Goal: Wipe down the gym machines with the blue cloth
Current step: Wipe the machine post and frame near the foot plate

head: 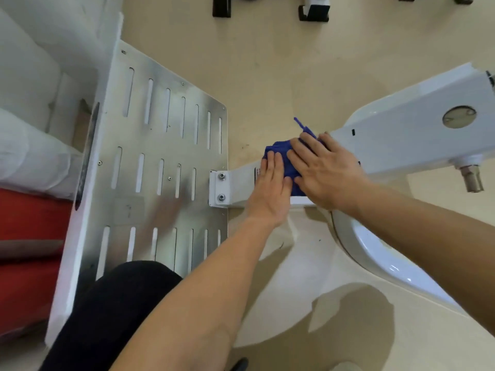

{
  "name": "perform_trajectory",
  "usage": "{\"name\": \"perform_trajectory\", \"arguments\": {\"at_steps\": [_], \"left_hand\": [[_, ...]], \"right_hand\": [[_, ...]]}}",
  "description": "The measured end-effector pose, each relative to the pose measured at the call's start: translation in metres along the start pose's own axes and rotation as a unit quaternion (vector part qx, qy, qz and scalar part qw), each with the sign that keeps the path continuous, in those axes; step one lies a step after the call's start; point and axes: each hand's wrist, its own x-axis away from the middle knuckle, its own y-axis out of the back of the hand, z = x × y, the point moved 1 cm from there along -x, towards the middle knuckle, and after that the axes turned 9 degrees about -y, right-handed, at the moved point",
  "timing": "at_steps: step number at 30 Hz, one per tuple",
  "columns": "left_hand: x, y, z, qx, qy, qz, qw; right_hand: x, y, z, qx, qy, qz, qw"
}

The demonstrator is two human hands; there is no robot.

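A bunched blue cloth [284, 156] lies on the white beam [241, 187] of a gym machine, where the beam runs from a slotted metal footplate [160, 162] toward the white housing [417, 127]. My left hand [272, 191] lies flat with straight fingers, pressing the cloth's near-left part onto the beam. My right hand [326, 170] also lies flat on the cloth's right side, fingers spread and pointing left. Most of the cloth is hidden under both hands; a frayed corner sticks out above them.
The beam bolts to the footplate through a white bracket [221, 187]. A red pad [29, 261] and white wrapped rolls [32, 145] lie at the left. Black machine feet [313, 12] stand at the top on the beige floor [267, 62]. My black-clad knee [112, 311] is bottom left.
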Motion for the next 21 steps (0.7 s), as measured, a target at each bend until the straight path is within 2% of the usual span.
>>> {"name": "perform_trajectory", "arguments": {"at_steps": [3,7,11,13,18,21], "left_hand": [[0.009,-0.005,-0.025,-0.017,-0.034,-0.007,0.999],[0.02,-0.01,-0.016,0.021,-0.009,-0.017,1.0],[0.03,-0.011,0.029,0.014,0.078,-0.031,0.996],[0.035,-0.011,0.048,0.035,0.122,-0.028,0.991],[0.037,-0.019,0.109,0.03,0.193,-0.035,0.98],[0.034,-0.02,0.109,0.025,0.208,-0.065,0.976]], "right_hand": [[0.027,0.005,-0.026,-0.016,0.002,-0.013,1.0],[0.021,0.001,-0.015,0.005,0.019,-0.013,1.0],[-0.01,-0.01,0.031,-0.006,0.061,-0.015,0.998],[-0.027,-0.017,0.056,-0.005,0.089,0.008,0.996],[-0.072,-0.032,0.103,0.001,0.124,0.034,0.992],[-0.083,-0.035,0.109,0.006,0.135,0.03,0.99]]}}
